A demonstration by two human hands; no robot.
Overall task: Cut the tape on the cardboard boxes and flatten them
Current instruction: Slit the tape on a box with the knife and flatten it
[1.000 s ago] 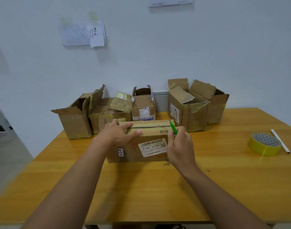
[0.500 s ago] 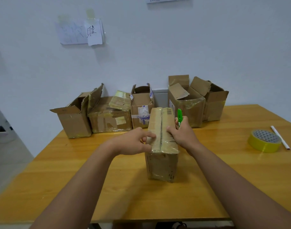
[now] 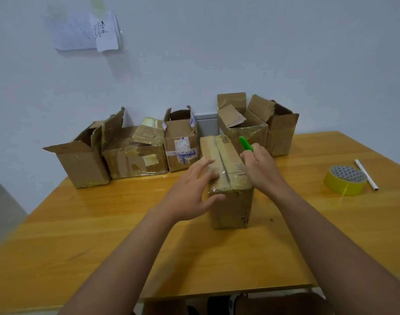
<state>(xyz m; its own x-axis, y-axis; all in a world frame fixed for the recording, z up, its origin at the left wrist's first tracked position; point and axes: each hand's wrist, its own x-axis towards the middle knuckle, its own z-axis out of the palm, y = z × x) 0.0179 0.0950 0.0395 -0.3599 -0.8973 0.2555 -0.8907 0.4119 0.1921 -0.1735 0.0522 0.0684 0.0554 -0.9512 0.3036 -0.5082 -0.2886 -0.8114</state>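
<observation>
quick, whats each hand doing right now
Left hand: open, fingers resting on the box.
Right hand: holding the green cutter, beside the box.

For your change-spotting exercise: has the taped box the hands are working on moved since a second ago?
Yes. The taped box has been turned: its long side faced the person, and now it points away toward the row of open boxes by the wall.

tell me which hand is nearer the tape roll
Right. The right hand is at the box's right side, facing the tape roll; the left hand is on the box's far side from it.
</observation>
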